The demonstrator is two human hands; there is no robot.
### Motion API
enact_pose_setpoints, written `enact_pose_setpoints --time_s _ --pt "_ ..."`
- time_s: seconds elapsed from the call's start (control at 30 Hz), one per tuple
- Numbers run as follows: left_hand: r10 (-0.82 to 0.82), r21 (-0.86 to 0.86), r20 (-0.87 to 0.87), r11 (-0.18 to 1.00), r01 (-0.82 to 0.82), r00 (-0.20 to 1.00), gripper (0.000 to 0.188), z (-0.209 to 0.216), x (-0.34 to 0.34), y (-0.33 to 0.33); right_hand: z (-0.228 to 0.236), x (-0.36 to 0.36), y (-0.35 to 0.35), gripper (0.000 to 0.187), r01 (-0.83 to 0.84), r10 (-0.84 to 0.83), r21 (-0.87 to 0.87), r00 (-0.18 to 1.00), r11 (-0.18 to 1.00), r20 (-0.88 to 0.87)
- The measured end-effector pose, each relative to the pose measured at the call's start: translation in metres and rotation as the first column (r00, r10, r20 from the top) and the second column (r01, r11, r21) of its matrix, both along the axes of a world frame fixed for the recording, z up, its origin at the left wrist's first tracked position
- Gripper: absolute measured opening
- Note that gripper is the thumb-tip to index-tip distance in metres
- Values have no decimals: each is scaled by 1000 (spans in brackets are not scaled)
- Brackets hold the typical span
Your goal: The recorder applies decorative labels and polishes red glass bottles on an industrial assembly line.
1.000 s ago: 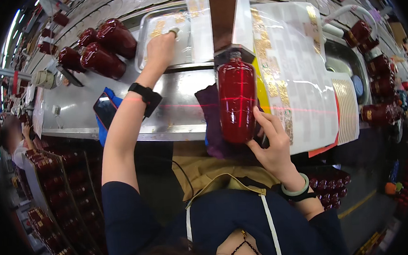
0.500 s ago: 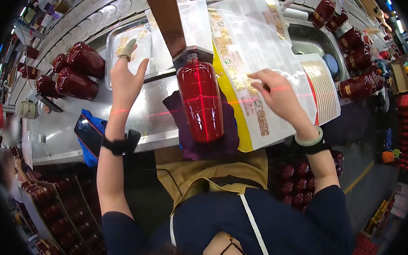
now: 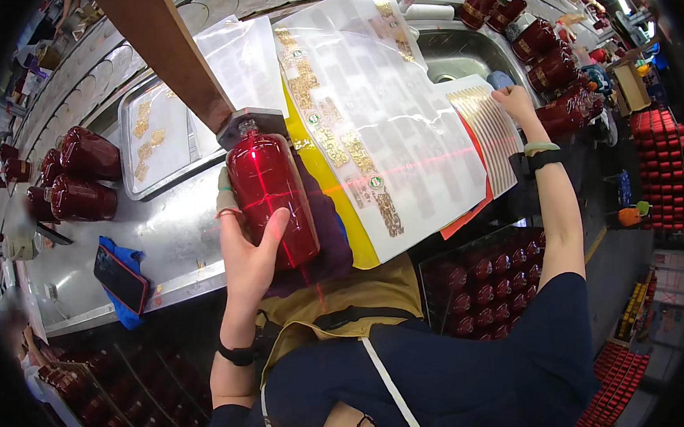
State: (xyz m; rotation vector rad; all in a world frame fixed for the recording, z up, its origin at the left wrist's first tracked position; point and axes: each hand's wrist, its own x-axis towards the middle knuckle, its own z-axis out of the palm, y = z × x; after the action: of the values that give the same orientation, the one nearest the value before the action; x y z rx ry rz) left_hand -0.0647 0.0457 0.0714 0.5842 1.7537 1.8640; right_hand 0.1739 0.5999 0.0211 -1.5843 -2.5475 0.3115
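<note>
A glossy dark red glass bottle (image 3: 275, 206) lies on a purple cloth (image 3: 329, 234), its neck against a dark block at the end of a brown bar. My left hand (image 3: 249, 254) is closed round the bottle's left side, thumb on top and a finger cover on one fingertip; its other fingers are partly hidden. Crossed red light lines fall over the glass. To the right, my right hand (image 3: 517, 109) pinches the upper right edge of a gold-striped sheet (image 3: 481, 119). Large white sheets with gold decals (image 3: 354, 150) lie between my hands.
A metal tray (image 3: 130, 144) with gold pieces sits at left, near several red jars (image 3: 82, 194). A phone (image 3: 120, 275) rests on blue cloth at the table edge. Behind the striped sheet is a sink (image 3: 465, 45); more red jars (image 3: 556, 67) stand at right.
My left hand has come down from beside the tray onto the bottle. My right hand has moved right, from the gold decals to the striped sheet's edge. The head view has shifted and turned.
</note>
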Motion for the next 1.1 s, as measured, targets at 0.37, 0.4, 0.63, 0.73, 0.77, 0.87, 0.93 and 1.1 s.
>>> enact_pose_setpoints --time_s 0.37,0.4,0.63,0.73,0.77,0.87,0.93,1.1 --pt "0 0 -39 1000 0 999 64 1 8 1 -51 33 58 48 128 -150 118 968 985 202" --pt "51 29 -14 998 -51 999 62 4 15 0 -52 15 43 49 189 -209 143 969 971 134" --pt "-73 33 -24 997 74 997 92 -6 18 -19 6 34 9 42 153 -138 67 972 986 -190" --pt "-155 -140 -336 984 113 929 121 -15 26 -38 50 12 -63 41 23 7 99 958 995 -285" --pt "-128 -250 -338 967 42 933 119 -18 27 -41 60 6 -87 41 16 11 94 959 995 -283" --pt "-75 -318 -475 943 -92 877 111 -30 25 -39 78 -8 -161 30 -213 210 50 846 976 -490" --pt "-82 -278 -678 949 -151 730 107 -26 29 -41 88 -22 -216 20 -344 265 -59 812 937 -520" --pt "27 -221 -426 966 -133 904 103 -31 38 -39 99 -43 -320 11 -489 363 -100 754 866 -548"
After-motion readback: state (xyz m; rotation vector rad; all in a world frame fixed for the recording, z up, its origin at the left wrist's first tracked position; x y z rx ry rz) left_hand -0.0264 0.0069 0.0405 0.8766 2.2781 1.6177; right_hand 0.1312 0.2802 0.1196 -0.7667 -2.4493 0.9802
